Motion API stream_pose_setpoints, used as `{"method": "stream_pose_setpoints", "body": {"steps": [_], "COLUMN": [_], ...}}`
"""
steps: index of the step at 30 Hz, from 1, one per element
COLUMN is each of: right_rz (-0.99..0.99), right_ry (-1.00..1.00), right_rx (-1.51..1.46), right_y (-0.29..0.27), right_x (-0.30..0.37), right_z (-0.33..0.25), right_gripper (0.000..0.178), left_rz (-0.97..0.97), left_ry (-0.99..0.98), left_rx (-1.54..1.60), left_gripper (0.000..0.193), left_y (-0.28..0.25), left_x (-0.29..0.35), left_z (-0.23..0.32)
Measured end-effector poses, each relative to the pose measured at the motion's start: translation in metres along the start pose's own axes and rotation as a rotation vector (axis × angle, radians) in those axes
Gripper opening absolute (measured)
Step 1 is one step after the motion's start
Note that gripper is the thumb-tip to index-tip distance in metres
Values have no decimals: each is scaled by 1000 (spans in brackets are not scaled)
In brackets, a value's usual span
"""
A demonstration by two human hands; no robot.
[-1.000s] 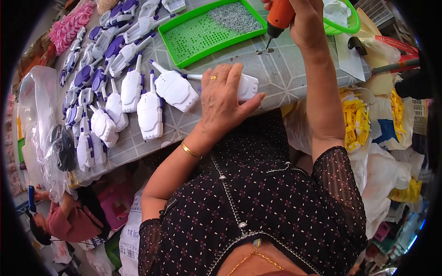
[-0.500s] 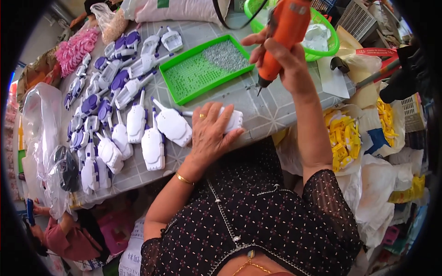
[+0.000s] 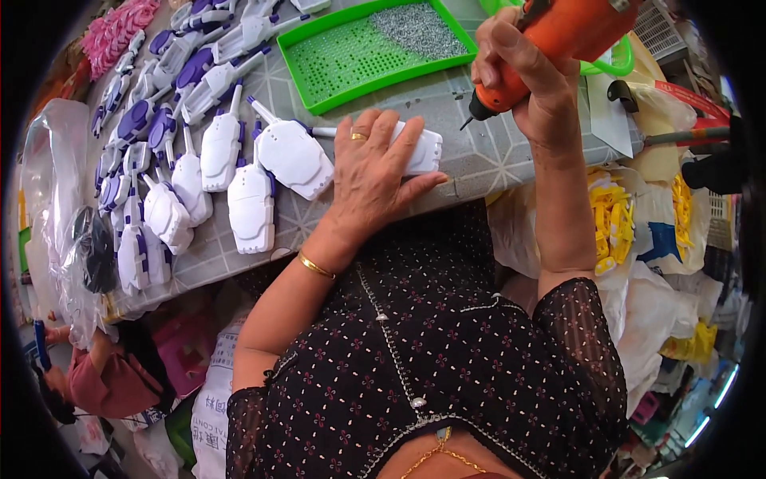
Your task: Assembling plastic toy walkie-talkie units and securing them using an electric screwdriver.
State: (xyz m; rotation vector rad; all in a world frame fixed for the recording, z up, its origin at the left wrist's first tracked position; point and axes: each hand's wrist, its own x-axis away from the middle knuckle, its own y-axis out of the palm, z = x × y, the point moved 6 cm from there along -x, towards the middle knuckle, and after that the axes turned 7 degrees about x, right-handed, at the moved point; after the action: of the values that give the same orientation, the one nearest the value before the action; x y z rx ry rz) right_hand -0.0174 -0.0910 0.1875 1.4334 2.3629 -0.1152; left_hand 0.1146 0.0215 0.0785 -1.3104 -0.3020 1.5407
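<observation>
At upper right, an orange screwdriver (image 3: 570, 52) is gripped by the right hand (image 3: 544, 102). At upper middle, a white handset (image 3: 425, 150) is covered by the left hand (image 3: 372, 166), its grip unclear.

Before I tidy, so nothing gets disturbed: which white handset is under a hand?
The rightmost white handset, its antenna pointing left: the left hand lies across it. The other white handsets lie to that hand's left.

Bright, soft light across the table (image 3: 477, 156), fisheye curvature toward black edges
</observation>
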Motion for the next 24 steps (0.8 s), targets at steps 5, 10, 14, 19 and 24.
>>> {"method": "stream_pose_setpoints", "body": {"steps": [5, 10, 14, 19, 24], "right_rz": [163, 263, 261, 282, 281], "right_ry": [-154, -181, -196, -152, -99], "right_rx": [4, 3, 25, -37, -36], "right_y": [-11, -33, -15, 1, 14], "right_x": [-37, -84, -89, -88, -86], "right_z": [9, 44, 50, 73, 72], "right_gripper": [23, 17, 14, 22, 22], "left_rz": [-10, -49, -48, -57, -62], "left_ry": [-20, -62, -68, -82, -97], "left_rx": [30, 51, 62, 66, 73], "left_gripper": [70, 70, 71, 71, 70], "left_y": [-2, -5, -4, -3, -5], "left_x": [3, 1, 1, -1, -1], "left_z": [3, 4, 1, 0, -2]}}
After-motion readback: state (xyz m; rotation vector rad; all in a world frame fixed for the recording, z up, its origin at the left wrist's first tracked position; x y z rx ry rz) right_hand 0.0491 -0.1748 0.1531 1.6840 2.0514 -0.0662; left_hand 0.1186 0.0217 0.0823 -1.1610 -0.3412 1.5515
